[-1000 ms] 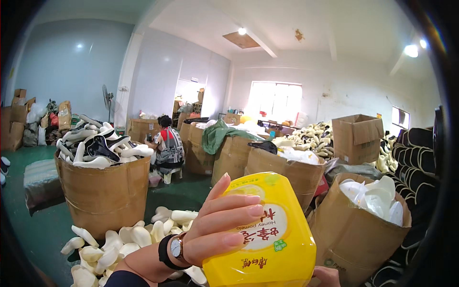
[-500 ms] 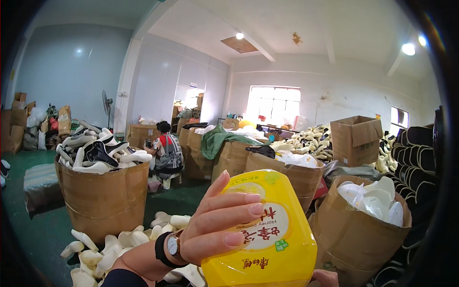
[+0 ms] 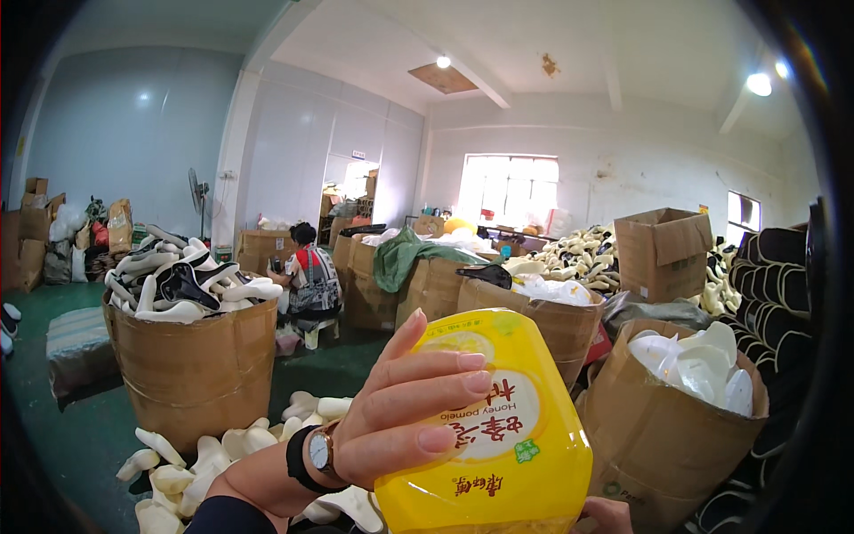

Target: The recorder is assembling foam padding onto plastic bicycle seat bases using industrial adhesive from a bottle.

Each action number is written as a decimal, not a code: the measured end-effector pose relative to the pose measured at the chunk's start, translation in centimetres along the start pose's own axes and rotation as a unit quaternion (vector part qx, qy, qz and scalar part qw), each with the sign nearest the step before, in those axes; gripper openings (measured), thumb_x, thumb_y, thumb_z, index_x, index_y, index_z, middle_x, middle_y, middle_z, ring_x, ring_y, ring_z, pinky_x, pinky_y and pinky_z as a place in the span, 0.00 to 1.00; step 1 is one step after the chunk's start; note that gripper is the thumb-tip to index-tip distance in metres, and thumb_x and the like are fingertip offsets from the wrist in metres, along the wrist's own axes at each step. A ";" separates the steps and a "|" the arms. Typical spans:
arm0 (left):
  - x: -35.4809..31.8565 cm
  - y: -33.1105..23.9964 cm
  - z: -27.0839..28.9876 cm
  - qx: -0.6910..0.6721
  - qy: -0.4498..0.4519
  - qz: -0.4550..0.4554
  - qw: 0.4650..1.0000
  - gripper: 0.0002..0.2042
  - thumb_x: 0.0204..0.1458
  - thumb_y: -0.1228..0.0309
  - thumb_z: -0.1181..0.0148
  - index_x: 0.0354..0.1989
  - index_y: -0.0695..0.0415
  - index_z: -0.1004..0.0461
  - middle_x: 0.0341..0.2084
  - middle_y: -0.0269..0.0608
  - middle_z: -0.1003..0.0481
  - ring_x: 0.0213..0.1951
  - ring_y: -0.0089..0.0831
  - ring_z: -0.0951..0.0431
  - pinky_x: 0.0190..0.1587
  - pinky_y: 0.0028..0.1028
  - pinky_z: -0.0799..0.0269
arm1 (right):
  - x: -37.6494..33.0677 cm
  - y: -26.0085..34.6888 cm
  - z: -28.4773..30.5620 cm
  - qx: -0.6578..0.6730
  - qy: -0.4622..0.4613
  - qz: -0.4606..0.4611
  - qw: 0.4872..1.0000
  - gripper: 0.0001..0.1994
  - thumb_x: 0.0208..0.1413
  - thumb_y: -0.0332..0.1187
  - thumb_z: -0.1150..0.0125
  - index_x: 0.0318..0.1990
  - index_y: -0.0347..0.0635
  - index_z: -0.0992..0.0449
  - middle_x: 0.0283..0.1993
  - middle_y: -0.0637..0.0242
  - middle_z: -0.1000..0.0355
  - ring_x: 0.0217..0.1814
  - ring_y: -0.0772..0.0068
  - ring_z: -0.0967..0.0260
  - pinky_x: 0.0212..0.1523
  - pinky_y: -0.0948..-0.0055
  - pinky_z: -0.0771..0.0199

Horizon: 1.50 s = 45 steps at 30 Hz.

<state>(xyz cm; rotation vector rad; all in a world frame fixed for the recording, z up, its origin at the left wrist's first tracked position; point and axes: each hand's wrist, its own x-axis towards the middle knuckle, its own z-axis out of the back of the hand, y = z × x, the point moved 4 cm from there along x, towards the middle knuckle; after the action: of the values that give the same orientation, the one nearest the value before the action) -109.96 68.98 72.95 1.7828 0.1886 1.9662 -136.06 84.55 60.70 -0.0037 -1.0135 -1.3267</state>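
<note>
A large yellow drink bottle point(image 3: 534, 400) fills the lower middle, tilted with its base up and its label upside down. Its neck lies out of view below the lower edge. My left hand point(image 3: 405, 405), with a watch and a black band at the wrist, is closed against the bottle's left side, its fingers across the label. Only a small part of my right hand point(image 3: 607, 516) shows, pressed to the bottle's lower right edge; most of its fingers are hidden.
Pale shoe-sole-like pieces point(image 3: 200, 467) lie on the floor at lower left. A big carton point(image 3: 196, 369) heaped with more stands behind. At right are a carton of white pieces point(image 3: 667, 445) and stacked black pieces point(image 3: 774, 285). A seated person point(image 3: 313, 280) is farther back.
The view has shifted very slightly. Both hands stay on the bottle, which keeps nearly the same tilt and has risen a little in the picture.
</note>
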 end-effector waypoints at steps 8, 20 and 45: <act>0.3 -0.3 -0.1 -0.002 -0.002 0.005 1.000 0.28 0.46 0.76 0.31 0.54 0.49 0.40 0.53 0.55 0.29 0.54 0.49 0.26 0.68 0.55 0.54 | -0.4 0.0 -0.1 0.000 -0.007 0.012 1.000 0.13 0.46 0.25 0.31 0.42 0.38 0.21 0.30 0.61 0.25 0.29 0.72 0.26 0.33 0.74 0.27; 0.5 -0.2 0.1 0.005 -0.016 -0.024 1.000 0.28 0.46 0.76 0.31 0.54 0.50 0.40 0.53 0.56 0.29 0.54 0.49 0.26 0.68 0.55 0.54 | -0.4 0.4 0.1 -0.002 -0.002 0.007 1.000 0.13 0.47 0.28 0.30 0.42 0.38 0.21 0.29 0.60 0.25 0.29 0.70 0.26 0.33 0.73 0.26; 1.5 -1.2 0.6 0.022 -0.023 -0.021 0.999 0.29 0.45 0.74 0.29 0.53 0.49 0.40 0.52 0.53 0.28 0.54 0.47 0.25 0.69 0.53 0.53 | -0.9 1.0 0.3 -0.007 0.003 0.006 1.000 0.13 0.48 0.28 0.31 0.42 0.39 0.21 0.29 0.61 0.25 0.29 0.70 0.26 0.33 0.73 0.26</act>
<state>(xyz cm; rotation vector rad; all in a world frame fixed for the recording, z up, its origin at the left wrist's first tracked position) -109.09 70.56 73.89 1.8345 0.2538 1.9028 -135.35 85.72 60.91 -0.0172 -0.9980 -1.3216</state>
